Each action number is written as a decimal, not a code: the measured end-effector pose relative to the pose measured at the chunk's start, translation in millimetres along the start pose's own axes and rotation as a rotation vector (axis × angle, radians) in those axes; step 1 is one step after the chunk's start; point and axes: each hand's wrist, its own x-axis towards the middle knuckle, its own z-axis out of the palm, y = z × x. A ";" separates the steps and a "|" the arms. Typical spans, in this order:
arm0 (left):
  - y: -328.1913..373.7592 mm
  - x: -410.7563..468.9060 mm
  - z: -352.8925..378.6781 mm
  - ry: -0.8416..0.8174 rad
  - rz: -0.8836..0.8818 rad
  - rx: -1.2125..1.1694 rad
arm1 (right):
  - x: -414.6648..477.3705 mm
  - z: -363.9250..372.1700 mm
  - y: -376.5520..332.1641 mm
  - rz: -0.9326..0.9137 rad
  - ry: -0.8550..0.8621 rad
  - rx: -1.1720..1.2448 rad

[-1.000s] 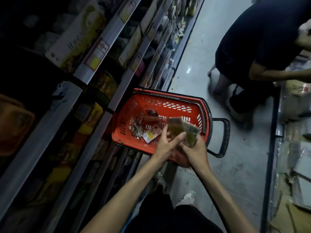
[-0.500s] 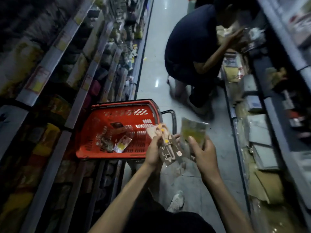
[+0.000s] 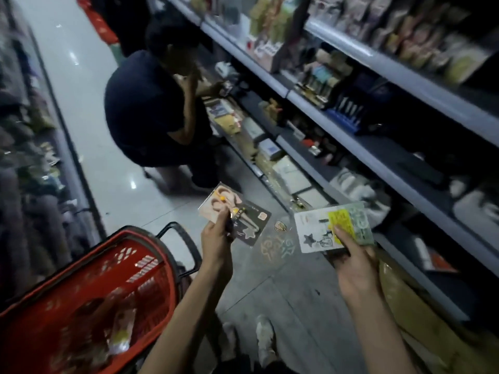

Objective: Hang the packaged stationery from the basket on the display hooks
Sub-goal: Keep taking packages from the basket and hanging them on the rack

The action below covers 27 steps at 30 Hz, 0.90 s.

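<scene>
Packaged scissors card (image 3: pixel 237 215) sits pinched in the left hand (image 3: pixel 216 240) above the aisle floor — the right hand (image 3: pixel 353 261) grips a stack of packets (image 3: pixel 333 228) (thumb on top), beside the red basket (image 3: pixel 89 292).

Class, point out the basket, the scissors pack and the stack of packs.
basket (image 3: pixel 140 265), head view, on its far wall.
scissors pack (image 3: pixel 249 221), head view, on the dark card.
stack of packs (image 3: pixel 313 228), head view, on the white top card.

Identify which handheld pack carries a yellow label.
The white pack in the right hand; its yellow label sits under the thumb. The left hand holds a pink-topped dark pack without one.
</scene>
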 end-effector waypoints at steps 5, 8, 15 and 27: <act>-26.3 -13.6 44.7 -0.120 -0.094 0.029 | -38.6 -34.7 -34.7 -0.431 0.184 -0.228; -46.2 -38.1 75.2 -0.255 -0.138 0.047 | -53.6 -49.5 -42.1 -0.796 0.222 -0.573; -90.1 -110.9 133.3 -0.604 -0.439 0.068 | -46.4 -103.2 -15.5 -1.235 0.132 -1.399; -157.1 -188.0 196.8 -0.744 -0.540 0.132 | -76.2 -225.2 -60.5 -0.914 0.324 -1.199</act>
